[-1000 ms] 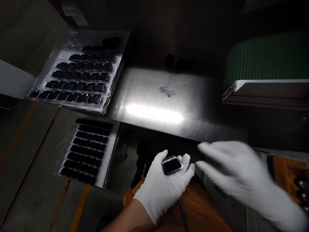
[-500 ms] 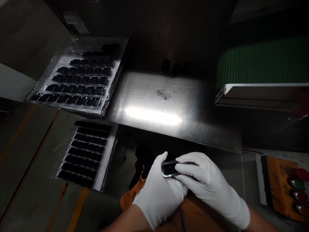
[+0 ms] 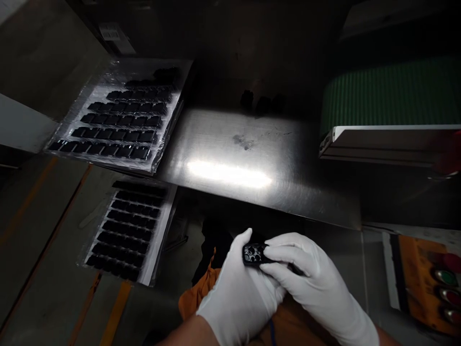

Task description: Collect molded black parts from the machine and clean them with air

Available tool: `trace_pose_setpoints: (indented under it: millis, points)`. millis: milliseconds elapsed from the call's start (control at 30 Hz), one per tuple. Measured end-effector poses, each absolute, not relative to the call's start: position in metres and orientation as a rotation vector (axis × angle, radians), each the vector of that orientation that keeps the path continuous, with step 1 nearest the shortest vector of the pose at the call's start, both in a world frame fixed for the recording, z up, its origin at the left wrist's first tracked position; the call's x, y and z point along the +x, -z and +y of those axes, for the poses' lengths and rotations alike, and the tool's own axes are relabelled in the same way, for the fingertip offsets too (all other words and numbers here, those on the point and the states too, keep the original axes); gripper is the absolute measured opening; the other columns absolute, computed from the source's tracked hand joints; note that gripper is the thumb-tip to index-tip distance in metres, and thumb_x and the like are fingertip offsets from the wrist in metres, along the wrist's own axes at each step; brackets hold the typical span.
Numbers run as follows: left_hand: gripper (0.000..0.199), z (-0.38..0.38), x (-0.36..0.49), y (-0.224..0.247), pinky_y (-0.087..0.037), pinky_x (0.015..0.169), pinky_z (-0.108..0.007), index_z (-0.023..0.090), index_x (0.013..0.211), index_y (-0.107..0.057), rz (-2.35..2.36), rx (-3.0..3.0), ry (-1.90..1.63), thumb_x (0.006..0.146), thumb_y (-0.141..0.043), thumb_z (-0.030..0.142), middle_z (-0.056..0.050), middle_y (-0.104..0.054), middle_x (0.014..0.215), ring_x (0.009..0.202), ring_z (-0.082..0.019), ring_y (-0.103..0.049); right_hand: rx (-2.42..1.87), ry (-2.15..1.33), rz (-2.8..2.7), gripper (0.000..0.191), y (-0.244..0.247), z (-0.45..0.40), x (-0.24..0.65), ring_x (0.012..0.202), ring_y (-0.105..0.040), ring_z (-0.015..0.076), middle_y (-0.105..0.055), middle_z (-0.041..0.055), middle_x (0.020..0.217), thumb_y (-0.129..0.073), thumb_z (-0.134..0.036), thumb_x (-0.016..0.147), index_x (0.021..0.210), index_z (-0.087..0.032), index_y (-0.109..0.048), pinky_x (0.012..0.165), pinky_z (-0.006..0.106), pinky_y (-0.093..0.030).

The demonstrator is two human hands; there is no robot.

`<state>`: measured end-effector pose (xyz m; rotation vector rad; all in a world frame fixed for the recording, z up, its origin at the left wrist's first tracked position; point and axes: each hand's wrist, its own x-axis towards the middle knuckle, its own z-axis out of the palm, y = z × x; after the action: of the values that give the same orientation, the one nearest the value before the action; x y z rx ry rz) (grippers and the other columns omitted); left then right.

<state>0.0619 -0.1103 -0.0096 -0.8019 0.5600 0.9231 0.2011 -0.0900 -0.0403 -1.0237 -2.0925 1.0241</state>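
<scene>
A small black rectangular part with rounded corners is between my two white-gloved hands, in front of my body. Several round shapes show on its upward face. My left hand supports it from the left and below, thumb pointing up beside its left end; the other fingers are mostly hidden. From the right, my right hand grips the part with bent fingers, covering its right end. What exactly the part is I cannot make out.
A steel table lies ahead, with dark pieces at its back. Left, a plastic-wrapped tray holds rows of black parts; another tray is lower. A green conveyor belt and an orange button box are right.
The part's visible face has changed from a smooth, shiny dark surface with a bright edge to one with round shapes. Both hands keep nearly the same place, the right slightly lower.
</scene>
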Motion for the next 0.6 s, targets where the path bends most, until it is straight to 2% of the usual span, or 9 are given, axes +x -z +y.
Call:
trace_pose_setpoints:
  millis: [400, 600]
  points:
    - [0.033, -0.1092, 0.0643, 0.0046, -0.048, 0.063, -0.017, 0.014, 0.072, -0.053, 0.606, -0.817, -0.943, 0.089, -0.058, 0.042, 0.0, -0.051, 0.065, 0.059, -0.008, -0.055, -0.984, -0.909, -2.102, 0.017, 0.036, -0.0886, 0.205, 0.084, -0.065, 0.0164, -0.067, 0.0046, 0.092, -0.067, -0.016, 0.084, 0.099, -0.022, -0.067, 0.069, 0.034, -0.057]
    - [0.033, -0.1021, 0.0685, 0.0048, -0.052, 0.069, -0.018, 0.015, 0.078, -0.055, 0.624, -0.872, -0.987, 0.086, -0.061, 0.047, -0.002, -0.055, 0.072, 0.068, -0.01, -0.059, -0.932, -0.762, -2.12, 0.016, 0.0425, -0.085, 0.2066, 0.086, -0.065, 0.0184, -0.068, 0.0077, 0.095, -0.066, -0.015, 0.084, 0.099, -0.02, -0.066, 0.068, 0.037, -0.059]
